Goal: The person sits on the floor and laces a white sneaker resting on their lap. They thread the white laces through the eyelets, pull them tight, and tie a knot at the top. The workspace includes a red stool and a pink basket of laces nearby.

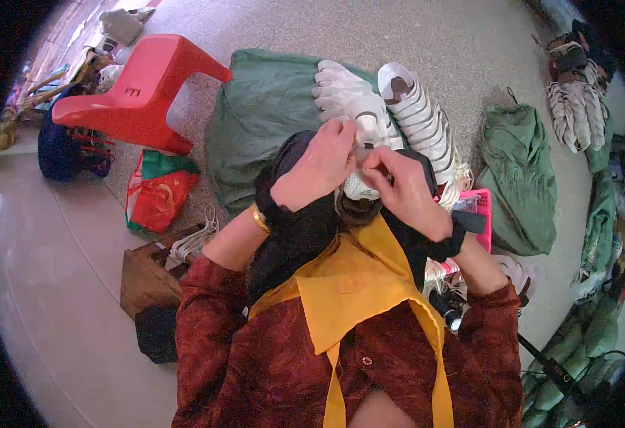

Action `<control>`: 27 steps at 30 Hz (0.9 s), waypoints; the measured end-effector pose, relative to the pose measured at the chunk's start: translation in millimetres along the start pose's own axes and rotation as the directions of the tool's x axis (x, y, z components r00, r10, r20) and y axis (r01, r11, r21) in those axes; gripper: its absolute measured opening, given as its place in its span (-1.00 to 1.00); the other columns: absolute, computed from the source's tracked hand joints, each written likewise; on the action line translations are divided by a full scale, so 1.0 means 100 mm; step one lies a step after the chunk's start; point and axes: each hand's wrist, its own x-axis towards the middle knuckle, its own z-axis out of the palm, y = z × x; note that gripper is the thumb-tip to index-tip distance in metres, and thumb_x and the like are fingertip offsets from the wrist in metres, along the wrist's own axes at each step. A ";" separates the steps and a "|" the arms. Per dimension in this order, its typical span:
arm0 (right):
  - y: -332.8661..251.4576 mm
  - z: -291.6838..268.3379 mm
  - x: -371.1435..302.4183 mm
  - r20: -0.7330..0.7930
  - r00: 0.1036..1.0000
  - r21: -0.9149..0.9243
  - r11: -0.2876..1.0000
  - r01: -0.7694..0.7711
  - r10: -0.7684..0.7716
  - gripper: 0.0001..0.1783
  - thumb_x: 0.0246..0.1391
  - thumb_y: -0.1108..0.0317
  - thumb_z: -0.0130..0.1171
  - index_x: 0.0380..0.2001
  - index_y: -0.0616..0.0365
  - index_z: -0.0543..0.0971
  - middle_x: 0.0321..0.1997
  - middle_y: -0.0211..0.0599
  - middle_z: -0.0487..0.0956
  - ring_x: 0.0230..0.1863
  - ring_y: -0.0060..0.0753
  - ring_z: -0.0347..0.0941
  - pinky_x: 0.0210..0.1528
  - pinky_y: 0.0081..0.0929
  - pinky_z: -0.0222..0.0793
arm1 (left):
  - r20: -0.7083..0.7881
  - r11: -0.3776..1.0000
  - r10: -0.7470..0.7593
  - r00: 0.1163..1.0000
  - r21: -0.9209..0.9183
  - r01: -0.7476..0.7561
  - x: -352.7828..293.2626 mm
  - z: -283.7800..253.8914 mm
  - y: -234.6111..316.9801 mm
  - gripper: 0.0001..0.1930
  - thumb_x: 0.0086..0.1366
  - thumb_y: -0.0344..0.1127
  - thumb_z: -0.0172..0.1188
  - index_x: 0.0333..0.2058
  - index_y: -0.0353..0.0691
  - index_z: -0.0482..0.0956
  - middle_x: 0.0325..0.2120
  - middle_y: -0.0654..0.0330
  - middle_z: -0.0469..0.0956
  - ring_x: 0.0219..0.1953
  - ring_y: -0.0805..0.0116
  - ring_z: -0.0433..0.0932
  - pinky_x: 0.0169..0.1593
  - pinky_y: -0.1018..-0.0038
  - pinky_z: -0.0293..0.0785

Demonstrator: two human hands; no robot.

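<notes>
A white shoe upper (359, 187) with a dark collar lies at my lap, its collar end towards me. Over its left side my left hand (321, 165) is bent, the fingers pinched together near the tongue area. From the right, my right hand (411, 187) closes thumb and forefinger just above the upper. Whatever thin thing the fingertips hold is too small to make out. Just beyond my hands, white shoe uppers (334, 89) lie overlapped in a row on a green cloth sack (259, 107). A second nested row of white uppers (427, 118) stretches along the right.
A red plastic chair (141, 89) stands far left, with a red and green bag (161, 191) below it. White cords (197, 239) lie on a brown box (145, 274). At right are a pink basket (478, 210), a green sack (518, 178) and bundled uppers (576, 114).
</notes>
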 end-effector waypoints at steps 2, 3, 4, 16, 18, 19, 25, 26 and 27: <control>0.07 0.10 0.04 -0.101 0.992 -0.065 0.996 0.066 -0.073 -0.89 0.09 0.51 0.18 -0.28 0.23 0.50 -0.41 -0.03 0.53 -0.35 0.14 0.52 -0.28 -0.08 0.45 | -0.028 1.000 -0.004 1.000 0.009 0.005 -0.01 0.03 0.00 -0.62 0.14 -0.49 0.19 -0.05 -0.36 0.37 -0.17 -0.20 0.44 -0.05 -0.26 0.46 0.00 0.06 0.46; 0.13 0.14 0.08 -0.151 0.984 -0.137 0.988 0.075 -0.096 -0.88 0.09 0.50 0.18 -0.27 0.23 0.51 -0.40 -0.02 0.53 -0.35 0.14 0.52 -0.29 -0.08 0.45 | -0.045 1.000 0.003 0.999 -0.002 -0.003 -0.01 0.05 0.02 -0.62 0.14 -0.50 0.19 -0.04 -0.37 0.37 -0.15 -0.21 0.44 -0.04 -0.27 0.45 0.01 0.06 0.46; 0.18 0.16 0.12 -0.198 0.973 -0.208 0.975 0.080 -0.122 -0.87 0.10 0.49 0.19 -0.26 0.22 0.52 -0.40 -0.02 0.54 -0.35 0.14 0.53 -0.29 -0.08 0.45 | -0.062 1.000 0.009 0.998 -0.014 -0.010 -0.02 0.06 0.03 -0.61 0.14 -0.50 0.19 -0.03 -0.38 0.37 -0.14 -0.22 0.44 -0.03 -0.28 0.45 0.02 0.06 0.45; 0.21 0.25 0.29 -0.148 0.983 -0.416 0.909 0.035 -0.105 -0.89 0.12 0.43 0.22 -0.29 0.21 0.61 -0.33 -0.03 0.61 -0.26 0.11 0.57 -0.22 -0.08 0.49 | -0.151 0.998 -0.020 0.988 -0.068 0.010 -0.06 0.16 0.04 -0.68 0.15 -0.54 0.11 -0.10 -0.37 0.35 -0.19 -0.20 0.40 -0.07 -0.29 0.42 0.02 0.01 0.41; 0.22 0.25 0.29 -0.150 0.982 -0.424 0.905 0.043 -0.117 -0.90 0.13 0.43 0.22 -0.29 0.21 0.61 -0.34 -0.02 0.61 -0.26 0.11 0.57 -0.21 -0.09 0.49 | -0.149 0.996 -0.028 0.988 -0.082 0.016 -0.06 0.18 0.02 -0.69 0.15 -0.54 0.11 -0.11 -0.37 0.34 -0.19 -0.20 0.39 -0.06 -0.28 0.41 0.02 0.01 0.41; 0.23 0.26 0.28 -0.152 0.981 -0.428 0.903 0.047 -0.123 -0.90 0.13 0.43 0.22 -0.29 0.21 0.61 -0.35 -0.01 0.60 -0.26 0.11 0.57 -0.21 -0.09 0.48 | -0.148 0.996 -0.031 0.988 -0.089 0.018 -0.06 0.19 0.01 -0.69 0.15 -0.54 0.11 -0.11 -0.37 0.34 -0.18 -0.20 0.39 -0.06 -0.27 0.41 0.02 0.01 0.41; 0.24 0.33 0.28 -0.237 0.962 -0.446 0.895 0.012 -0.132 -0.90 0.13 0.42 0.22 -0.33 0.22 0.54 -0.38 -0.02 0.58 -0.32 0.12 0.55 -0.30 -0.06 0.46 | -0.220 0.996 -0.021 0.975 -0.093 0.000 -0.06 0.24 0.02 -0.76 0.16 -0.54 0.11 -0.18 -0.33 0.36 -0.25 -0.13 0.42 -0.12 -0.23 0.44 -0.05 0.03 0.42; 0.22 0.32 0.27 -0.231 0.963 -0.452 0.892 0.022 -0.141 -0.90 0.13 0.43 0.22 -0.33 0.21 0.53 -0.38 -0.01 0.58 -0.32 0.14 0.54 -0.31 -0.06 0.46 | -0.238 0.996 -0.012 0.971 -0.086 -0.009 -0.06 0.23 0.02 -0.77 0.16 -0.54 0.11 -0.19 -0.32 0.36 -0.27 -0.12 0.43 -0.15 -0.22 0.45 -0.07 0.04 0.43; 0.18 0.29 0.24 -0.226 0.962 -0.458 0.888 0.031 -0.151 -0.90 0.12 0.44 0.22 -0.34 0.21 0.51 -0.39 -0.01 0.57 -0.33 0.15 0.53 -0.33 -0.06 0.45 | -0.256 0.997 -0.002 0.967 -0.079 -0.019 -0.07 0.22 0.03 -0.78 0.16 -0.54 0.11 -0.20 -0.30 0.37 -0.29 -0.10 0.43 -0.17 -0.21 0.45 -0.10 0.04 0.43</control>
